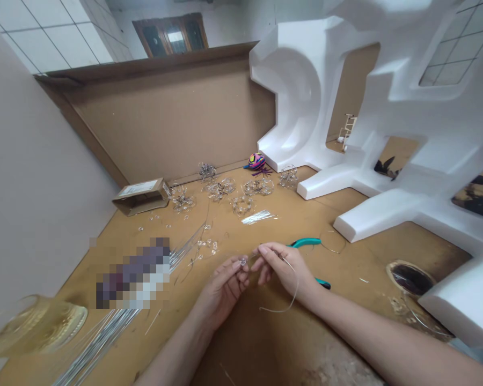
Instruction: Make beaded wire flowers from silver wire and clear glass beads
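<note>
Near the middle of the tabletop, my left hand (227, 279) pinches a small clear bead (243, 262) between thumb and fingertips. Just to its right, my right hand (279, 265) is closed on a thin silvery wire (295, 292), whose long end curves down below the palm. The fingertips of both hands are close together; whether the wire passes through the bead is too small to tell. Partly hidden behind my right hand lie pliers with teal handles (307, 242). Several loose clear beads (210, 245) and wire pieces lie beyond my left hand.
Several wire-and-bead pieces (221, 188) stand at the back beside a small open cardboard box (141, 197) and a colourful round object (255, 161). Short cut wires (257, 216) lie before them. Long wires (100, 348) and an amber glass vessel (36, 324) are left; white moulded foam (362, 220) stands right.
</note>
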Available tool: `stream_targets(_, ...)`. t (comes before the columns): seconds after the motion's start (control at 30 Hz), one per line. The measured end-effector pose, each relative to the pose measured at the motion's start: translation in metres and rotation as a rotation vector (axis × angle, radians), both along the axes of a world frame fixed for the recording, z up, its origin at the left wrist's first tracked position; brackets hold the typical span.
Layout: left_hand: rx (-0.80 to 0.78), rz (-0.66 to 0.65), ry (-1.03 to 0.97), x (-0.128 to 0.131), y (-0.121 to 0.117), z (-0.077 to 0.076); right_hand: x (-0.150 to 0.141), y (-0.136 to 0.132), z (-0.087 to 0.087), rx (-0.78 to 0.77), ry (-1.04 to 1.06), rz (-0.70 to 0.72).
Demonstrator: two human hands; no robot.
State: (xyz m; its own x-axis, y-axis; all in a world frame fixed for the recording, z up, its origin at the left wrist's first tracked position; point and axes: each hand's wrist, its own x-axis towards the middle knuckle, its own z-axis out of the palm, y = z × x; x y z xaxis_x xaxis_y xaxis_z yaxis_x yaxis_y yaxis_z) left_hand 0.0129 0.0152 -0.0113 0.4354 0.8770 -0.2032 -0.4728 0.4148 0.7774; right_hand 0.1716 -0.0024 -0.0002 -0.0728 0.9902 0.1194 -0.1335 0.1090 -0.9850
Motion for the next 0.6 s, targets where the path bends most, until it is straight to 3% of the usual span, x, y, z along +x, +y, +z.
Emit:
stream_targets(0.5, -0.063, -0.014, -0.065, -0.0002, -0.0019, -0.0003, -0.0004, 0.0008, 0.0003, -0.017, -0.002, -0.001)
stream_targets(0.6, -0.044, -0.026, -0.083, 0.0004, -0.0024, -0.0012, -0.001, 0.0018, -0.0021, -0.085, 0.007, 0.042)
